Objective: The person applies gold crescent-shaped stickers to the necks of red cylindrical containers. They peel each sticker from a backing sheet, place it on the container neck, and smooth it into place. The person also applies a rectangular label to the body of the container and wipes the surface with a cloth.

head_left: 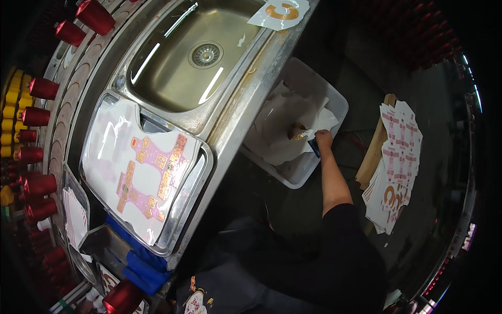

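My right hand (324,137) reaches out to the right side of a white plastic tub (341,103) on the floor. Its fingers are closed around a small dark blue object (314,147), whose kind I cannot make out. White sheets (272,125), some torn or crumpled, lie inside the tub. Close to the hand, one piece with a brown and gold patch (298,132) rests among them. My left hand does not show.
Left of the tub stands a metal counter with a sink (207,54). A metal tray (207,163) there holds printed pink-and-gold cut-out sheets (151,178). Another printed sheet (280,14) overhangs the counter edge. Printed sheets (401,141) lean against a wooden beam (377,144). Red cups (39,185) line the left.
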`<state>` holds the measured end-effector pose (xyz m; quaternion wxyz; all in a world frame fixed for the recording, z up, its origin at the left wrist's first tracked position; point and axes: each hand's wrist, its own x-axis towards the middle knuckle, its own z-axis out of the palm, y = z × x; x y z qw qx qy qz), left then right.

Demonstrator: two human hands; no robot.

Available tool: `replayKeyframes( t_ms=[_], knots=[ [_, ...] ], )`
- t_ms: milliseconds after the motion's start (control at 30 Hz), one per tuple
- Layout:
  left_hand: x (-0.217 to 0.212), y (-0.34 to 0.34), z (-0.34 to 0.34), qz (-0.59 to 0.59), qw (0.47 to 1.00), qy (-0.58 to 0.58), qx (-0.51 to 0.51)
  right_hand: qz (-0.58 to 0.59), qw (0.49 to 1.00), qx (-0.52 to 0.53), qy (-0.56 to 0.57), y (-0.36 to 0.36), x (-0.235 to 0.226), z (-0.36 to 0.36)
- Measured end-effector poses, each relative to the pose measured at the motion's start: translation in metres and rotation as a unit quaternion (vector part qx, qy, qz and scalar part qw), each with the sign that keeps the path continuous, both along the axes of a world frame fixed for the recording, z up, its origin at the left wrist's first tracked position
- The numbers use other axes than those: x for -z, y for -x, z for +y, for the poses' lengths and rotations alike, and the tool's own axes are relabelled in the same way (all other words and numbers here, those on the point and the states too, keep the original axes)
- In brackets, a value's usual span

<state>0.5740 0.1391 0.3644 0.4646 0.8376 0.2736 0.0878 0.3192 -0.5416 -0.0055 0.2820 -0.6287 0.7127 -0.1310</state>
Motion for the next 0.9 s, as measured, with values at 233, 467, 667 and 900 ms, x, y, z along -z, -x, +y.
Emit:
replayKeyframes(
  t_ms=[233, 467, 667, 900],
  knots=[
    [0.006, -0.04, -0.039, 0.031, 0.997, -0.006, 0.064, 0.078, 0.984, -0.044, -0.157, -0.003, 0.105, 0.055],
    [0.001, -0.039, -0.062, 0.054, 0.996, -0.039, 0.066, 0.042, 0.989, 0.133, -0.05, -0.048, 0.102, 0.052],
    [-0.003, -0.029, -0.064, 0.073, 0.995, -0.055, 0.05, 0.15, 0.988, -0.01, -0.025, -0.059, 0.072, 0.009],
    [-0.012, -0.018, -0.058, 0.073, 0.994, -0.067, 0.05, 0.145, 0.982, -0.059, -0.101, -0.077, 0.05, -0.007]
  ],
)
